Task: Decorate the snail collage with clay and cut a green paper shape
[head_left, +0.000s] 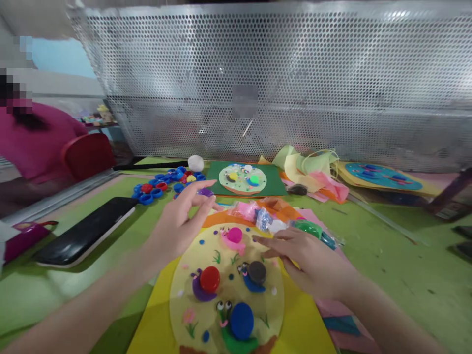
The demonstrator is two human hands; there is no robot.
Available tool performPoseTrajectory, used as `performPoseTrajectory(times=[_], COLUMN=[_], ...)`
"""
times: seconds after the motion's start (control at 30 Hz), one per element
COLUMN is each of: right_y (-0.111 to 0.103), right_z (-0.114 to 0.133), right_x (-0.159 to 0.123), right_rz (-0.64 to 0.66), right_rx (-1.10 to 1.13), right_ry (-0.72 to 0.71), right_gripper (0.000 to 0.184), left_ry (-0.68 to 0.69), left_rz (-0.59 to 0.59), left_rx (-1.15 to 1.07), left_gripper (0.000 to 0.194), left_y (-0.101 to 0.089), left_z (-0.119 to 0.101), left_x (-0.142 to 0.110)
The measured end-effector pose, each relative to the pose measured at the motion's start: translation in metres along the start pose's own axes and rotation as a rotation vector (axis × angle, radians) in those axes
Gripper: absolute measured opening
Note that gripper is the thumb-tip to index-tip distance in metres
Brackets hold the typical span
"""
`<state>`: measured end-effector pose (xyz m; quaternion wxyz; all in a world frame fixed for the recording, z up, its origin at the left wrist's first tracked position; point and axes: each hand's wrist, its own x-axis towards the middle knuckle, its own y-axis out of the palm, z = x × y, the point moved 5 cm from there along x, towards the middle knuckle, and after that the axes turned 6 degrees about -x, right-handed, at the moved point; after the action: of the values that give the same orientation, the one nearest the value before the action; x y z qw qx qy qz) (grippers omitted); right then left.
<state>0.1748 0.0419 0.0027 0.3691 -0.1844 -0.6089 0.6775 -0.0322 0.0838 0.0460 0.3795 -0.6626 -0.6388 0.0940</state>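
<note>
My left hand [186, 216] is raised beyond the card's upper left. Its thumb and index finger close round a small lump of purple modelling clay [205, 192]. My right hand [306, 258] reaches over a pale yellow oval [224, 255] on a yellow card [158, 314]. Its index fingertip is at a tiny purple dot [254, 240] near the oval's upper right; the fingers are stretched out. On the oval are a pink snail [233, 238], a purple snail with a red cap shell [209, 281], one with a grey shell [256, 274] and a green one with a blue shell [239, 322].
Wrapped clay packets [263, 219] lie behind the card. Farther back are a green card with a finished oval [242, 179], blue bottle caps [147, 191] and coloured scraps [313, 177]. A black phone [88, 231] lies left. A perforated metal panel [177, 88] borders the table; a person in pink sits left.
</note>
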Motion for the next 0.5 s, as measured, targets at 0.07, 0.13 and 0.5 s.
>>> performPoseTrajectory(times=[0.07,0.13,0.5], right_y=[-0.006,-0.012,0.0], right_z=[-0.007,-0.019,-0.056], right_x=[-0.001,-0.003,-0.008], right_rz=[-0.122,-0.252,-0.057], right_rx=[-0.021,-0.131,-0.466], right_ry=[0.062,0.204,0.577], right_gripper=[0.05,0.045,0.016], left_ry=[-0.001,0.004,0.09], left_rz=[0.026,0.055,0.11], left_rx=[0.015,0.042,0.086], left_gripper=[0.04,0.039,0.031], left_y=[0.001,0.003,0.016], left_z=[0.001,0.002,0.012], left_x=[0.001,0.002,0.004])
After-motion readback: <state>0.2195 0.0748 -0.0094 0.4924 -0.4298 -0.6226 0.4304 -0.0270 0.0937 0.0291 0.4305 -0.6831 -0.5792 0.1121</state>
